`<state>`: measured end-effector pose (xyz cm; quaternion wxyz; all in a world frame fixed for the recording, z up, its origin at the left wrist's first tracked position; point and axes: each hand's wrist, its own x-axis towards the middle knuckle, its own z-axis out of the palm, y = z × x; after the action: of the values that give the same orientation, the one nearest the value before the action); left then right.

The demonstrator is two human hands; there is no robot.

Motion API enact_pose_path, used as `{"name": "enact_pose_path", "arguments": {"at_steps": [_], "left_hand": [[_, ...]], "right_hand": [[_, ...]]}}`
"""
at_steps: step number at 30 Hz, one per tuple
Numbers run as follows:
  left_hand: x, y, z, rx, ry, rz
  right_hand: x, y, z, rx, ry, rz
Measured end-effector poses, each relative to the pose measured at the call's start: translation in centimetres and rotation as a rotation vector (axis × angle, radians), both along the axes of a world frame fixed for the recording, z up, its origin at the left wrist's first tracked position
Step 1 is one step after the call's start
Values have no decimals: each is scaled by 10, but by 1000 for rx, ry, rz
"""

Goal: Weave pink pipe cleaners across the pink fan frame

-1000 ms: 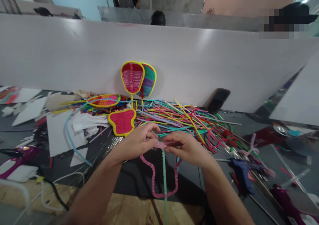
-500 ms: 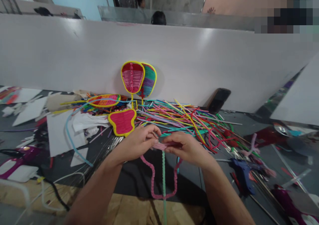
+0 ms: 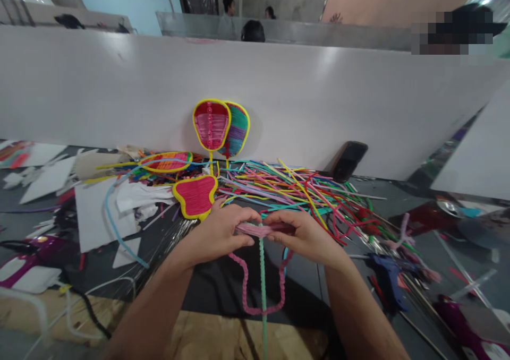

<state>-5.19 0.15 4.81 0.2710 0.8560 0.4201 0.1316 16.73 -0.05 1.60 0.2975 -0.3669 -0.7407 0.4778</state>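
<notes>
A pink twisted loop (image 3: 261, 296) is pinched at its top between left hand (image 3: 217, 232) and right hand (image 3: 305, 235) fingers — hanging toward 6 o'clock, clear of the tabletop (image 3: 223, 285).

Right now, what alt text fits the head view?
Left hand and right hand pinch a pink twisted pipe-cleaner loop with a green stem over a dark table. Behind lie a heap of coloured pipe cleaners and yellow-rimmed woven fans.

Left hand (image 3: 218, 233) fingers now flatter
</notes>
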Motion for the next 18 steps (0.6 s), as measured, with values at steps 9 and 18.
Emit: {"name": "enact_pose_path", "arguments": {"at_steps": [9, 18], "left_hand": [[8, -7, -3, 344, 79, 63], [12, -14, 5, 409, 33, 54]], "right_hand": [[-4, -4, 7, 634, -343, -93], [-7, -11, 15, 867, -386, -139]]}}
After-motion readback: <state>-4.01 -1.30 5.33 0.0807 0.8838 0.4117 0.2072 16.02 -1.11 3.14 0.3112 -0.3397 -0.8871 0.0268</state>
